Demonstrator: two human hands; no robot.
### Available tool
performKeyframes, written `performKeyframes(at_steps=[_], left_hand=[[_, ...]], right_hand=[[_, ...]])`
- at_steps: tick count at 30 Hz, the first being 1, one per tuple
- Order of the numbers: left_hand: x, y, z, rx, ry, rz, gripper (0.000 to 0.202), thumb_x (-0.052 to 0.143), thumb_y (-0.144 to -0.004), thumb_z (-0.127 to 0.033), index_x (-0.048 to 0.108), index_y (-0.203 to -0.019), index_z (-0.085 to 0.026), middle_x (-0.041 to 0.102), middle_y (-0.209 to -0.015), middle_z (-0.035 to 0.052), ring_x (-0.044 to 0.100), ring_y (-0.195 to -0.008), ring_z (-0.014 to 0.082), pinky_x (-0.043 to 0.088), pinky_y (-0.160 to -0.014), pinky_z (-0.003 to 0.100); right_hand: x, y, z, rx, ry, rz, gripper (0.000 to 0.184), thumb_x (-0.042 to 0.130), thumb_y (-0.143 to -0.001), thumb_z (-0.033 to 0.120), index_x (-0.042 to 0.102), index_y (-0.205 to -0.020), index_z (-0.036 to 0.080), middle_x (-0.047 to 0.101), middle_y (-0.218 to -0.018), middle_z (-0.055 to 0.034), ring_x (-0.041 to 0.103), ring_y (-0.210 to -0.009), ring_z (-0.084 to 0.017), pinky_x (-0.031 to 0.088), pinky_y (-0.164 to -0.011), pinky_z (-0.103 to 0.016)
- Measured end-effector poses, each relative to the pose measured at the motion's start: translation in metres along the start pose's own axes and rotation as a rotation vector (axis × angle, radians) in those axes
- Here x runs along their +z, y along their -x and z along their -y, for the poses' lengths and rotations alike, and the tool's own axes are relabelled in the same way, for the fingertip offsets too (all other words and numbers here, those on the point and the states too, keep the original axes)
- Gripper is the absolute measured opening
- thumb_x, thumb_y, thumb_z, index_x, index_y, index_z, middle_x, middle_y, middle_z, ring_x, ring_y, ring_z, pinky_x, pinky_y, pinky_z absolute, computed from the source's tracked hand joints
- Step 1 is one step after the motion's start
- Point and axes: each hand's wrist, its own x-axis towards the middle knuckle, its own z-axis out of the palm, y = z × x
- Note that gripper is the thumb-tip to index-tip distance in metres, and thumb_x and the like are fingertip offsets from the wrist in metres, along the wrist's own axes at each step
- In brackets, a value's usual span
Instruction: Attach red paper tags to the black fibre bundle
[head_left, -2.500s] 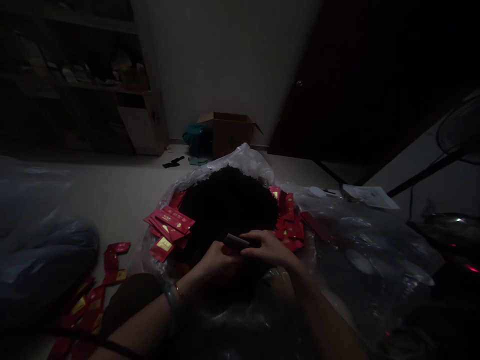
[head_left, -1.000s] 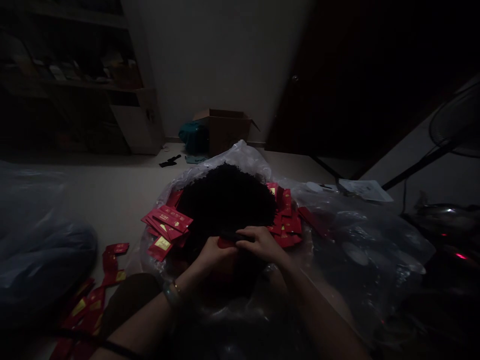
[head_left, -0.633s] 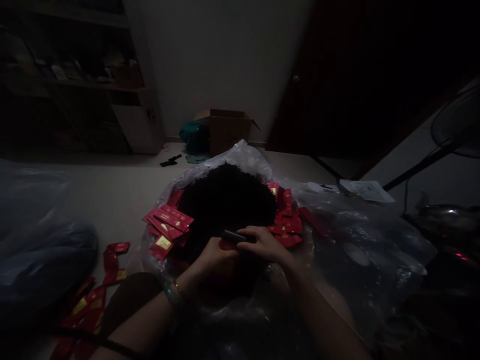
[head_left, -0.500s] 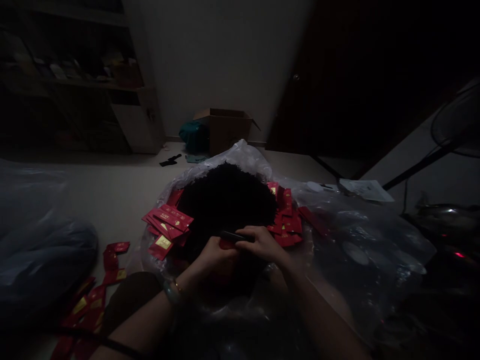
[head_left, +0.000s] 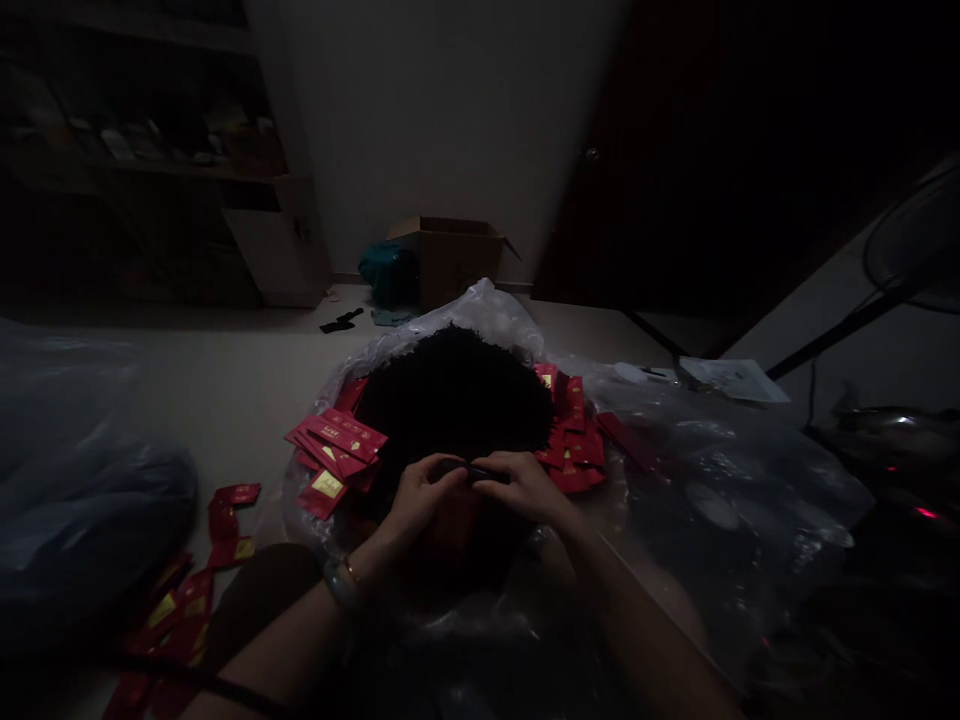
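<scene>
In the head view, my right hand (head_left: 521, 485) is closed around one end of a small dark bar-shaped object (head_left: 487, 474). My left hand (head_left: 426, 490) pinches at its other end, thumb and fingers together. A red packet (head_left: 454, 525) hangs dimly below, between both hands; its top edge is hidden by the fingers. Just beyond them rises a heap of dark, loose, leaf-like material (head_left: 454, 390) inside a clear plastic bag (head_left: 487, 305). Red packets with gold labels (head_left: 345, 440) lie on its left rim, and more red packets (head_left: 574, 440) lie on its right.
More red packets (head_left: 176, 620) are scattered on the floor at lower left, beside a plastic-covered dark bundle (head_left: 90, 520). Clear plastic sheeting (head_left: 720, 480) spreads to the right. An open cardboard box (head_left: 461, 255) and a teal bag (head_left: 388, 272) stand by the wall. The room is very dark.
My left hand has moved up, its fingers now over the left end of the dark bar-shaped object. The right hand stays almost in place.
</scene>
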Motion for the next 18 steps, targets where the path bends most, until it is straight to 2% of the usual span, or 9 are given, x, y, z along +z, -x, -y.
performKeyframes(at_steps=[5, 11, 15, 18], left_hand=[[0.0020, 0.0021, 0.0049, 0.008, 0.017, -0.041, 0.029, 0.069, -0.065, -0.037, 0.070, -0.083, -0.015, 0.072, -0.081, 0.0063, 0.065, -0.079, 0.0222, 0.050, -0.070, 0.029], [0.0017, 0.0032, 0.0056, 0.031, -0.043, -0.064, 0.026, 0.068, -0.067, -0.036, 0.070, -0.084, -0.016, 0.072, -0.085, 0.0075, 0.065, -0.083, 0.0226, 0.049, -0.072, 0.029], [0.0016, -0.0003, 0.0052, -0.021, 0.045, -0.025, 0.030, 0.070, -0.065, -0.035, 0.069, -0.087, -0.015, 0.072, -0.087, 0.0072, 0.065, -0.085, 0.0225, 0.050, -0.074, 0.029], [0.0023, -0.0030, 0.0028, -0.080, 0.110, 0.027, 0.046, 0.076, -0.055, -0.025, 0.065, -0.098, -0.014, 0.071, -0.089, 0.0052, 0.065, -0.083, 0.0210, 0.050, -0.071, 0.027]], right_hand=[[0.0021, 0.0004, -0.0005, 0.012, -0.001, 0.002, 0.024, 0.065, -0.077, 0.022, 0.071, -0.100, 0.019, 0.071, -0.088, -0.0052, 0.065, -0.081, -0.019, 0.045, -0.069, -0.025], [0.0042, -0.0003, -0.0013, 0.025, -0.019, 0.007, 0.024, 0.065, -0.077, 0.023, 0.071, -0.100, 0.020, 0.071, -0.090, -0.0053, 0.064, -0.082, -0.019, 0.046, -0.071, -0.026], [0.0042, -0.0015, -0.0022, 0.065, -0.027, 0.013, 0.025, 0.064, -0.077, 0.024, 0.071, -0.100, 0.018, 0.071, -0.091, -0.0063, 0.064, -0.082, -0.020, 0.046, -0.072, -0.028], [0.0027, -0.0016, -0.0049, 0.104, -0.112, 0.011, 0.030, 0.062, -0.077, 0.028, 0.068, -0.105, 0.017, 0.070, -0.099, -0.0077, 0.064, -0.091, -0.023, 0.047, -0.079, -0.032]])
